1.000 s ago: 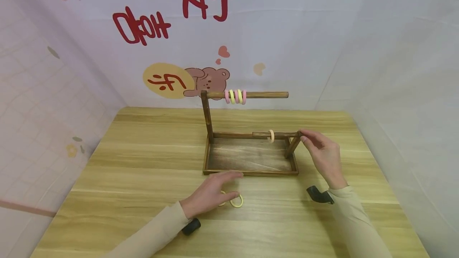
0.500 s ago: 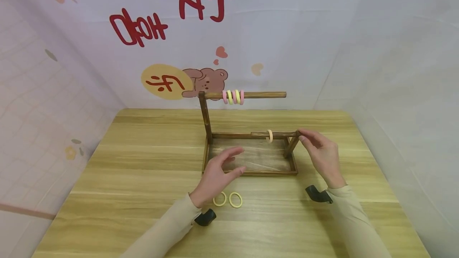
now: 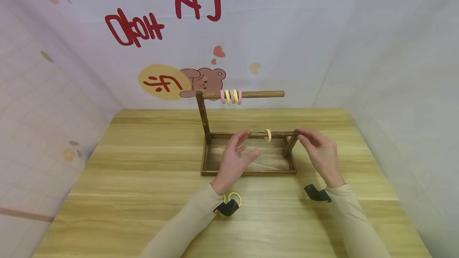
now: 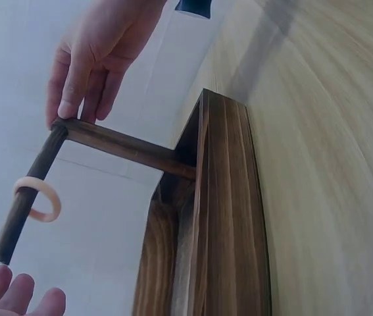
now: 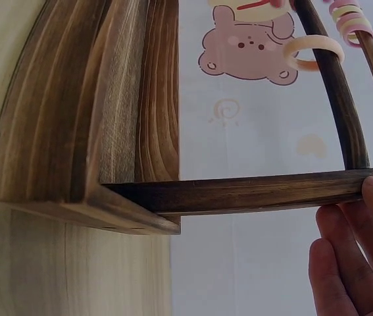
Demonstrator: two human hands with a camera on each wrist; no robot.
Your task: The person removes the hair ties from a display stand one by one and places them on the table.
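A dark wooden rack (image 3: 247, 173) has a tray base, a tall left post with an upper bar (image 3: 263, 94), and a short right post with a lower bar (image 3: 283, 134). My right hand (image 3: 320, 152) pinches the top of the short post, thumb against the corner in the right wrist view. One peach ring (image 4: 53, 199) hangs around the lower bar. Near that bar's free end is my left hand (image 3: 233, 164), fingers parted and loosely bent, holding nothing; its fingertips (image 4: 20, 289) show just below the bar tip in the left wrist view.
Several pink and yellow rings (image 3: 231, 97) hang on the upper bar towards the tall post. Two yellow rings (image 3: 240, 198) lie on the table before the rack, partly hidden by the black wrist device (image 3: 228, 208). A printed cloth stands behind.
My left hand has moved up and to the right, from over the loose yellow rings to the lower bar's free end. The right hand keeps its hold on the post.
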